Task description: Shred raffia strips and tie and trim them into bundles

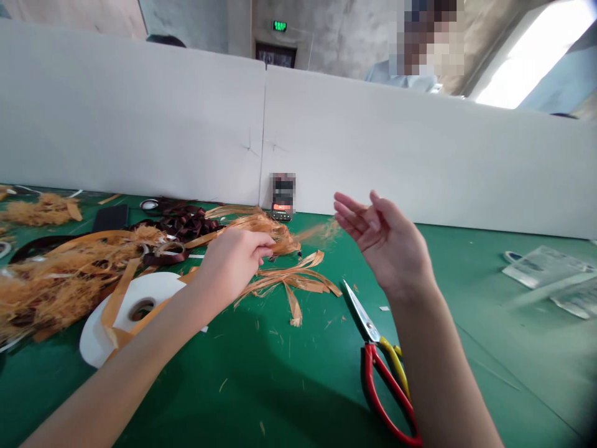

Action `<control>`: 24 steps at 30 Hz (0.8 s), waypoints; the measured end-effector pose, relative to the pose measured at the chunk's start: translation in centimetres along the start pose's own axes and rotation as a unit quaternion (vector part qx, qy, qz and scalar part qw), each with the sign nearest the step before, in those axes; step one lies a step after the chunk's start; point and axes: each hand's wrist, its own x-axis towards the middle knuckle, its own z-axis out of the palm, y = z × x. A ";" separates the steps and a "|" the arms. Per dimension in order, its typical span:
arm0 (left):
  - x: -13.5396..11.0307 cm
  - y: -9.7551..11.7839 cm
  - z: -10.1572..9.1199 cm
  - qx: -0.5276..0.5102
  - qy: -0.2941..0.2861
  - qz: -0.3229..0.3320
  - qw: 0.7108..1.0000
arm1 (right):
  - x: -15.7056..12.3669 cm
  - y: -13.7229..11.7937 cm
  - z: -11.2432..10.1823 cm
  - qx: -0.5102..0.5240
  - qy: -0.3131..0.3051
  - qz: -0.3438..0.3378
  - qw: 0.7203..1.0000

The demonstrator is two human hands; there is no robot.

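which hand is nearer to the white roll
Left: the left hand is just beyond the white roll, slightly to its right; the right hand is raised much farther right.

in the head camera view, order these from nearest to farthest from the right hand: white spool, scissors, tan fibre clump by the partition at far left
From the right hand:
1. Scissors, just below the hand in the picture
2. White spool, across on the left
3. Tan fibre clump, at far left near the partition
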 end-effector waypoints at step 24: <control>0.4 -0.1 -0.3 0.092 -0.054 -0.045 0.993 | -1.5 -3.2 -1.8 -0.216 -0.335 0.143 0.906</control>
